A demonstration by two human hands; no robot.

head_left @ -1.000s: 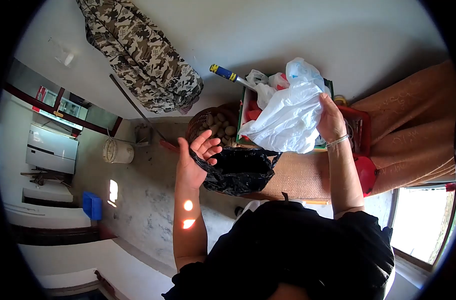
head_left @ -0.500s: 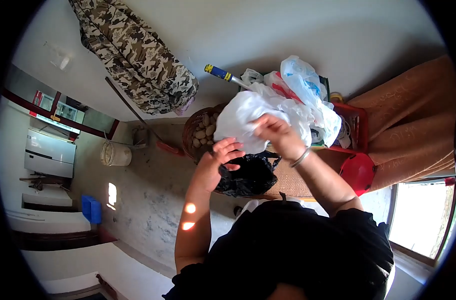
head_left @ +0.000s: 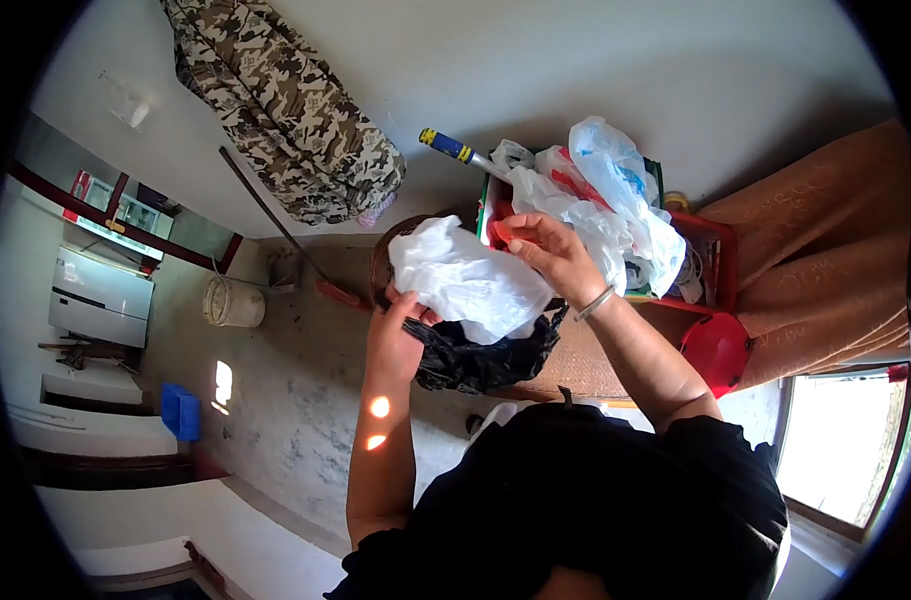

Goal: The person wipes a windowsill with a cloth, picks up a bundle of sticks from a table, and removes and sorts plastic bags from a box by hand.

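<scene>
A crumpled white plastic bag (head_left: 470,280) spreads between my hands, over a black plastic bag (head_left: 495,365). My left hand (head_left: 395,335) is closed on the white bag's lower left edge. To the bag's right, my right hand (head_left: 555,255), with a bracelet at the wrist, has its fingers curled and apart, and no held thing shows in it. Something red shows just behind its fingertips. Past that hand, several plastic bags (head_left: 615,200) fill a box against the wall. The wicker basket (head_left: 380,262) is mostly hidden behind the white bag.
A red crate (head_left: 720,260) and a round red object (head_left: 715,345) lie to the right, beside a brown cloth (head_left: 815,250). A camouflage garment (head_left: 295,120) hangs on the wall. On the floor at left are a white bucket (head_left: 232,303) and a blue bin (head_left: 181,412).
The white bag has moved left and down and now covers the basket's potatoes. My left hand has closed on its edge, while my right hand has come off it and moved slightly up.
</scene>
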